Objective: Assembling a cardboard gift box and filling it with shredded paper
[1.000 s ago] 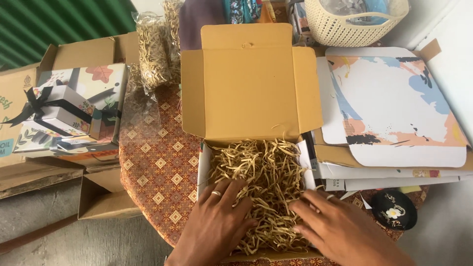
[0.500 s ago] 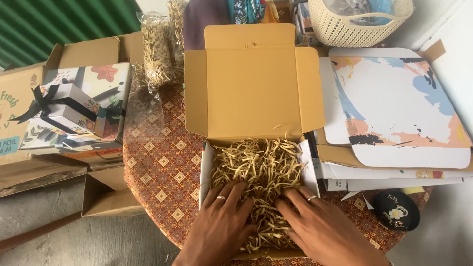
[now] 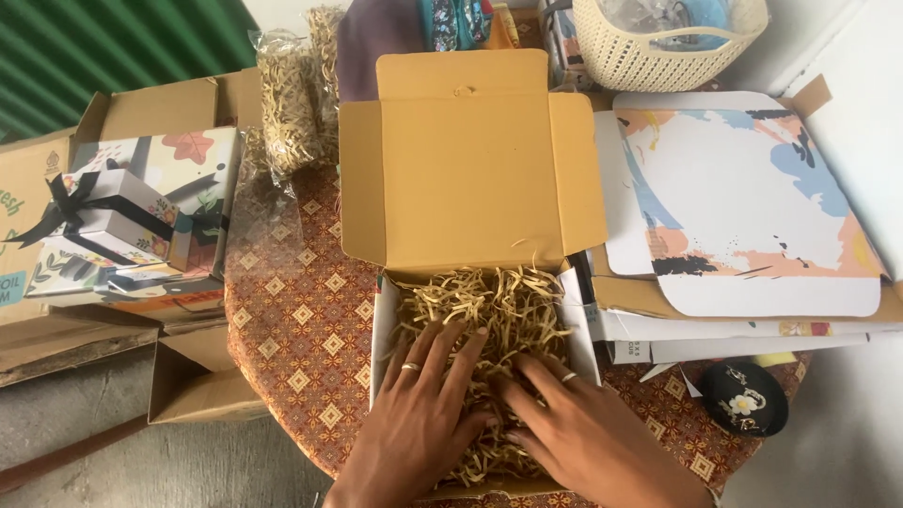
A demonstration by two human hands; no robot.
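An open cardboard box (image 3: 381, 320) sits on a round table, its tan lid (image 3: 470, 160) folded back and upright. Pale shredded paper filler (image 3: 489, 301) fills the box. My left hand (image 3: 419, 414) lies flat on the filler at the near left, fingers spread, a ring on one finger. My right hand (image 3: 574, 428) presses flat on the filler beside it, also wearing a ring. The two hands nearly touch. Neither hand grips anything.
The table (image 3: 301, 320) has a red patterned cloth. Bags of filler (image 3: 287, 103) stand at the back left. Gift boxes with a black ribbon (image 3: 103, 221) rest on cartons at left. Printed sheets (image 3: 752, 198) are stacked right, with a cream basket (image 3: 658, 47) behind and a black round object (image 3: 745, 400).
Both hands have slid further into the box over the filler, and the right hand has drawn in close to the left.
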